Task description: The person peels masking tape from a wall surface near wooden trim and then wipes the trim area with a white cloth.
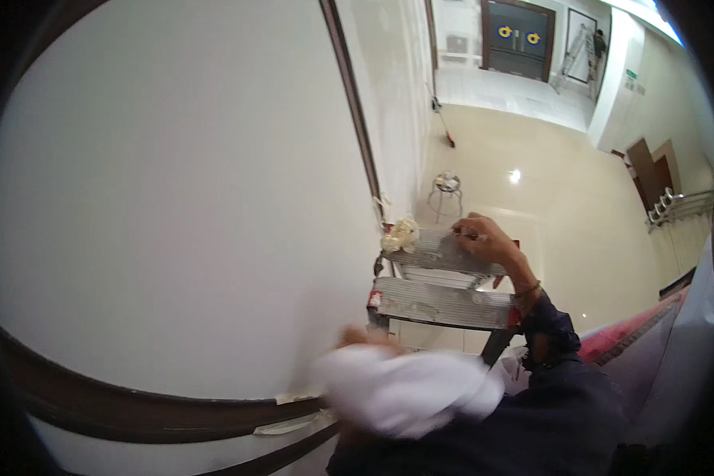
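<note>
Noted L hand (365,337) bunched round white cloth (408,393), fingers closed on it, pressed at wall (174,198), cloth's long axis 9–3. R hand (488,242) at 1 o'clock gripped ladder top step (436,254); L hand nearer the wall.

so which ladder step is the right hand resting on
The upper step, farther away, with the crumpled pale wad at its left end; the right hand grips its right side. The lower step is untouched.
</note>
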Tool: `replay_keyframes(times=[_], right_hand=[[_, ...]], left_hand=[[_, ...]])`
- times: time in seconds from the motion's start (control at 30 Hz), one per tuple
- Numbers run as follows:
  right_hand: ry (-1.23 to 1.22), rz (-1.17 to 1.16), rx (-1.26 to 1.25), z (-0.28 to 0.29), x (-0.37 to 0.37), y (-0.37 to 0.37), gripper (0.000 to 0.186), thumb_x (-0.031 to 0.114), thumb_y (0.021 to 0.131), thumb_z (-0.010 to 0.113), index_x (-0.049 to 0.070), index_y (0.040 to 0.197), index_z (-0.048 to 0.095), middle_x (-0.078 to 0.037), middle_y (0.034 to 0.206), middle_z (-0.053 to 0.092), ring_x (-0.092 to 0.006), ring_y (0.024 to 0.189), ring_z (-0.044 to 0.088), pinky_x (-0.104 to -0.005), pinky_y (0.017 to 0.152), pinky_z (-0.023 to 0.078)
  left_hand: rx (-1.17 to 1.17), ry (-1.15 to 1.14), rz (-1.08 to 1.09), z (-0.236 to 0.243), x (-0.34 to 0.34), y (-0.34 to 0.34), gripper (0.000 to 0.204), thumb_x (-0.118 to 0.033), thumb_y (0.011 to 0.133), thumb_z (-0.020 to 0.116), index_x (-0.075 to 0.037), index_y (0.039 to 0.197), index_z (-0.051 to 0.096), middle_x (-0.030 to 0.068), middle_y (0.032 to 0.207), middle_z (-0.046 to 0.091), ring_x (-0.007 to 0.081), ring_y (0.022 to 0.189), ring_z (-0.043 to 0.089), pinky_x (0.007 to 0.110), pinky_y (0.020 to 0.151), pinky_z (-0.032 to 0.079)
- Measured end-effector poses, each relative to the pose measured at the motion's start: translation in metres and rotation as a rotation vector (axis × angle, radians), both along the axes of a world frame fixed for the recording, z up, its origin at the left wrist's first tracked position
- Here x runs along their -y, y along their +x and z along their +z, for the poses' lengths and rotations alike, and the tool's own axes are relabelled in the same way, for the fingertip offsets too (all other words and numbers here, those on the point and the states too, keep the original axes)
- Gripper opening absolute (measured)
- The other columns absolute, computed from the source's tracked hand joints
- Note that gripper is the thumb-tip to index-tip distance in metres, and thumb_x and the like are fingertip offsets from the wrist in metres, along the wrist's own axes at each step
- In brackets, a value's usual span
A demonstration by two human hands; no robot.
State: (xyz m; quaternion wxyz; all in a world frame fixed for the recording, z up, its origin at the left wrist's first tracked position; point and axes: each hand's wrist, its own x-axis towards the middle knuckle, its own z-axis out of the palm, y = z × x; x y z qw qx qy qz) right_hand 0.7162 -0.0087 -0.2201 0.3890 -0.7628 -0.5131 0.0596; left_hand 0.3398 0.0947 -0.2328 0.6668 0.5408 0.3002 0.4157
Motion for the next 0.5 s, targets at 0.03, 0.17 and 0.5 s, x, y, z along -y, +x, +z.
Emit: replay_keyframes(times=[0.03, 0.17, 0.5], right_hand=[[-0.035, -0.001, -0.029, 0.004, -0.007, -0.014, 0.020, 0.012, 0.089, 0.068, 0.004, 0.106, 0.073, -0.013, 0.095, 0.065, -0.0271, 0.087, 0.063, -0.0366, 0.079, 0.053], [-0.025, 0.098, -0.116, 0.015, 0.002, -0.021, 0.025, 0.008, 0.084, 0.073, 0.008, 0.110, 0.075, -0.007, 0.098, 0.058, -0.0219, 0.093, 0.058, -0.0336, 0.082, 0.051], [-0.102, 0.122, -0.108, -0.004, 0.000, -0.027, 0.033, 0.013, 0.081, 0.078, 0.015, 0.114, 0.076, -0.010, 0.120, 0.055, -0.0268, 0.115, 0.055, -0.0387, 0.092, 0.054]], left_hand=[[0.153, -0.058, 0.136, 0.013, -0.010, -0.031, 0.017, -0.020, 0.095, 0.055, -0.005, 0.103, 0.057, 0.0055, 0.085, 0.060, 0.0150, 0.068, 0.052, 0.029, 0.062, 0.044], [0.718, 0.008, 0.186, 0.092, -0.019, -0.118, 0.017, -0.022, 0.102, 0.043, -0.006, 0.108, 0.042, 0.0030, 0.078, 0.056, 0.0108, 0.044, 0.036, 0.025, 0.039, 0.032], [1.004, -0.203, -0.021, 0.044, -0.005, -0.167, 0.028, -0.020, 0.105, 0.037, -0.005, 0.129, 0.038, 0.0006, 0.070, 0.044, 0.0119, 0.054, 0.037, 0.028, 0.048, 0.045]])
